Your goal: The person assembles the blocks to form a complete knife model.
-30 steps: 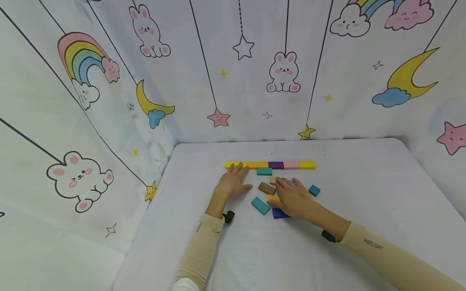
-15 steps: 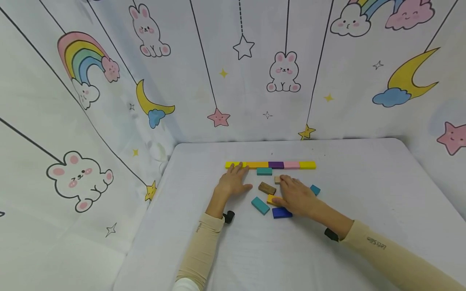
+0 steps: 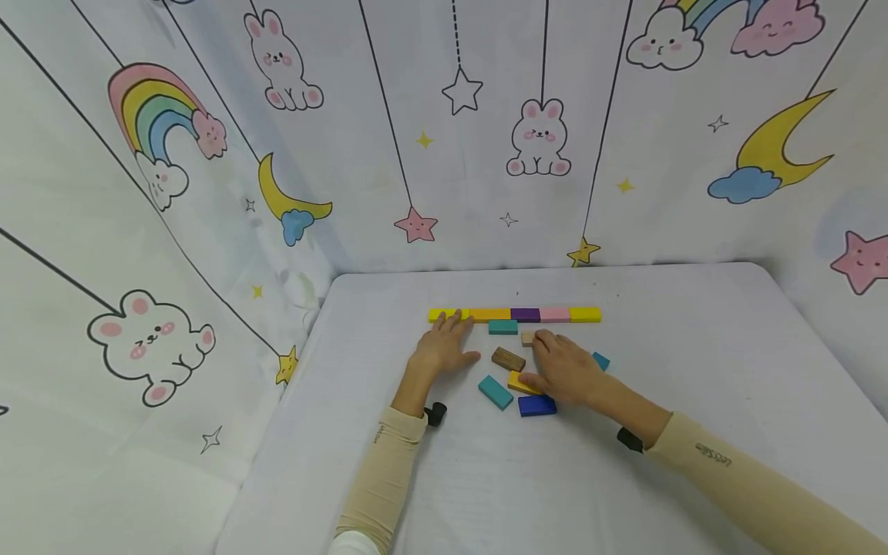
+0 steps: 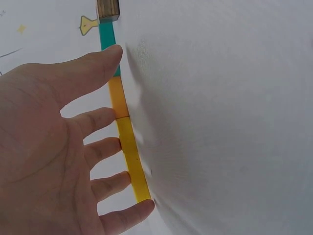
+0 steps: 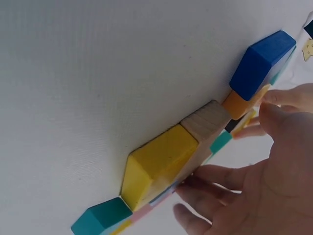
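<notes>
In the head view my left hand (image 3: 442, 347) spreads its fingers at the left end of a row of blocks. Its fingertips touch a long yellow block (image 4: 133, 159), as the left wrist view also shows. My right hand (image 3: 565, 370) lies low over loose blocks, fingertips at a light wooden block (image 3: 528, 339) and thumb by an orange block (image 3: 522, 382). From the right wrist, extended fingers (image 5: 222, 177) reach behind a yellow block (image 5: 161, 159) and a wooden one. That yellow block is hidden under the hand in the head view.
The row continues with an orange, a purple (image 3: 525, 315), a pink (image 3: 555, 315) and a yellow block (image 3: 586, 314). Around the right hand lie a brown block (image 3: 509, 359), a blue block (image 3: 537, 405) and several teal blocks (image 3: 496, 392). A patterned cloth (image 3: 486, 177) rises behind the table.
My right hand has shifted slightly right and away from me, and the light wooden block has moved with its fingertips. More of the blue block shows. The left hand stays in place.
</notes>
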Motion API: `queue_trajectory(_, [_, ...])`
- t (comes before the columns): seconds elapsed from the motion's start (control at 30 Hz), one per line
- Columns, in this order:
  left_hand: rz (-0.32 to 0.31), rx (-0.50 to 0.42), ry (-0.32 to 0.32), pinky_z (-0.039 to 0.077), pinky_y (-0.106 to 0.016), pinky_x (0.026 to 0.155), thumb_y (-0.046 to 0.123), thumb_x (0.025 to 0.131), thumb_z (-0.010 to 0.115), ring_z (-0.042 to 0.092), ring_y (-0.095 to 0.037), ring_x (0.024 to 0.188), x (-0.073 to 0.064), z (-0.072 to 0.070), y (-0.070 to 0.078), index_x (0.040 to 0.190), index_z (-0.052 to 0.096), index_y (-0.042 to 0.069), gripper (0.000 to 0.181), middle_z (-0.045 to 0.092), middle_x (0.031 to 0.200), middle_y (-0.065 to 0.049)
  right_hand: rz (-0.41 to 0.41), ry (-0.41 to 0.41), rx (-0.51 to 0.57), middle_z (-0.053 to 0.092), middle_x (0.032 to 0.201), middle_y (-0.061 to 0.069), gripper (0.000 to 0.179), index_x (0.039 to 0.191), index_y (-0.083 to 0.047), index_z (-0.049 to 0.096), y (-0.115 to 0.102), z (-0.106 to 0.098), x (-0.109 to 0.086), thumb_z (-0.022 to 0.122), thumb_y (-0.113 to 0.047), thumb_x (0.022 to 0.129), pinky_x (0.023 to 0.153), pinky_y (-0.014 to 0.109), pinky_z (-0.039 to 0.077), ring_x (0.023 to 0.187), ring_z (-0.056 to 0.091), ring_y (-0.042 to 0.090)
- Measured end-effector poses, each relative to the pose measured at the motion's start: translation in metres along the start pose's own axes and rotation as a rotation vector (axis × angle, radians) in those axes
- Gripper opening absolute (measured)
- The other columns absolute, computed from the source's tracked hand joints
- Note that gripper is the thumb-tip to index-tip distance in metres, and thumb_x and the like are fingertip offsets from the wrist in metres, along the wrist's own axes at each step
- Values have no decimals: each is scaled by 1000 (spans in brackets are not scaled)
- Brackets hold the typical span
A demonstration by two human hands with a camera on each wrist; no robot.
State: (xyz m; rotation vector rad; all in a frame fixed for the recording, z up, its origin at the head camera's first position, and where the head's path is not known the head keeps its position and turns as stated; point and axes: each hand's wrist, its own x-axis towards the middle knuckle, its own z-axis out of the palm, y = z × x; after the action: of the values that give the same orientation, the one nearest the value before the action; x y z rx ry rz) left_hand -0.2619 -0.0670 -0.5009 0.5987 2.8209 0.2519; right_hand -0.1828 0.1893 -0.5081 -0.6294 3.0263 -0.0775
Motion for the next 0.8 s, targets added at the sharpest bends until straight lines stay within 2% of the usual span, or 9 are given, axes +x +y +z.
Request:
queue_trajectory(0.33, [2, -10, -2, 32, -58, 122, 52, 101, 64, 14, -38, 160, -1, -2, 0, 166, 32, 21, 79, 20, 174, -8, -4, 28, -34, 45, 155, 26, 84, 151, 7, 46, 2, 2, 6, 58, -60, 101, 116, 59, 40, 143, 46, 40])
queue_trajectory(0.8, [-1, -11, -2, 34, -58, 121, 51, 100, 65, 15, -38, 159, 0, -2, 1, 165, 34, 21, 78, 22, 173, -8, 25, -1, -17, 38, 162, 26, 88, 155, 7, 42, 5, 2, 13, 55, -62, 102, 116, 67, 35, 148, 40, 42])
